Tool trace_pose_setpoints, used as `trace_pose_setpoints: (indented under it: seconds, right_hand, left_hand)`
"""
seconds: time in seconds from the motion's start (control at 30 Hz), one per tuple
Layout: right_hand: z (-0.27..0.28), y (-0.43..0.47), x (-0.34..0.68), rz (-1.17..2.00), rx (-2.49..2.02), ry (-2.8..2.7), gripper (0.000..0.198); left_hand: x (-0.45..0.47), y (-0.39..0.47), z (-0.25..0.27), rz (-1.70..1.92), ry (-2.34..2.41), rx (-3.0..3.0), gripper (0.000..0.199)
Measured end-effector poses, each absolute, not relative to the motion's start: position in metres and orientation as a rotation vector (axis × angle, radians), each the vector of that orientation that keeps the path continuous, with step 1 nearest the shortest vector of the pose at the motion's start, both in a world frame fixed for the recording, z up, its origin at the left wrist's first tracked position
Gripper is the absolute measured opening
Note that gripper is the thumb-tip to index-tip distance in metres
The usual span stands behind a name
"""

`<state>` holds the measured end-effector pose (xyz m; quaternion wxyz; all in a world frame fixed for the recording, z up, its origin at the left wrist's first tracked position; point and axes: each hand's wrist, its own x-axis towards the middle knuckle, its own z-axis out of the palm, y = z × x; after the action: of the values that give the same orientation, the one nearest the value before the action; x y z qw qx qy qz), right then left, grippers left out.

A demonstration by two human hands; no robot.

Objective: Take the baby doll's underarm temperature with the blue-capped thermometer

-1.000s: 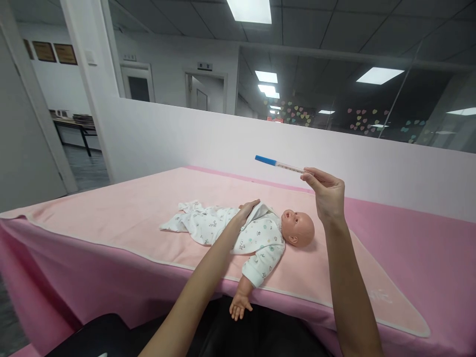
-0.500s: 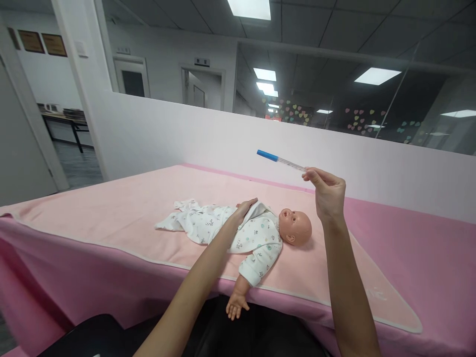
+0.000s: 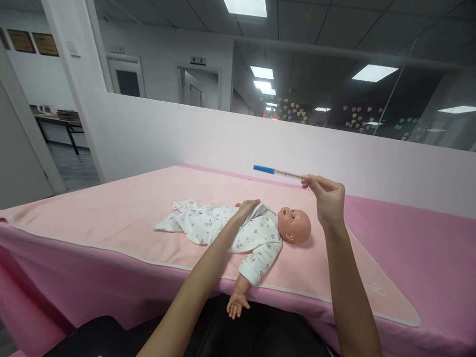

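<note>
A baby doll [image 3: 295,226] in a white printed outfit lies on its back, head to the right, one arm hanging over the near edge. My left hand [image 3: 247,209] is at the doll's chest, gripping the raised front flap of the outfit [image 3: 260,240]; its fingertips are partly hidden by the cloth. Above the doll's head, my right hand [image 3: 329,196] pinches the end of a glass thermometer [image 3: 288,174] between thumb and fingers. The thermometer lies nearly level, its blue end pointing left.
A peach pad [image 3: 122,208] with a white border covers much of the table, over a pink cloth [image 3: 416,238]. Behind it runs a low white wall [image 3: 208,134] with glass above. At the far left, a side table [image 3: 61,120] stands beyond a doorway.
My right hand has lowered slightly, and the thermometer has dropped and turned closer to level. My left hand stays on the doll's outfit. The camera view has shifted a little.
</note>
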<state>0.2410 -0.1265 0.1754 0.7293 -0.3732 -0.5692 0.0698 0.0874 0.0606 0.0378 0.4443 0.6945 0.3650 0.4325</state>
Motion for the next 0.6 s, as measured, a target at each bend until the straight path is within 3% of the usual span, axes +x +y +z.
trace_pose_setpoints:
  seconds: [0.33,0.43,0.6]
  right_hand:
    - [0.005,-0.19,0.306,0.199,-1.498,-0.926,0.03]
    - [-0.02,-0.202,0.317,0.123,-1.578,-0.931,0.036]
    - [-0.035,-0.203,0.318,-0.281,-1.678,-1.23,0.04]
  left_hand:
    - [0.096,0.047,0.046,0.956,0.756,1.661,0.037]
    - [0.097,0.043,0.049,0.927,0.687,1.676,0.031]
    - [0.097,0.038,0.053,0.959,0.654,1.652,0.031]
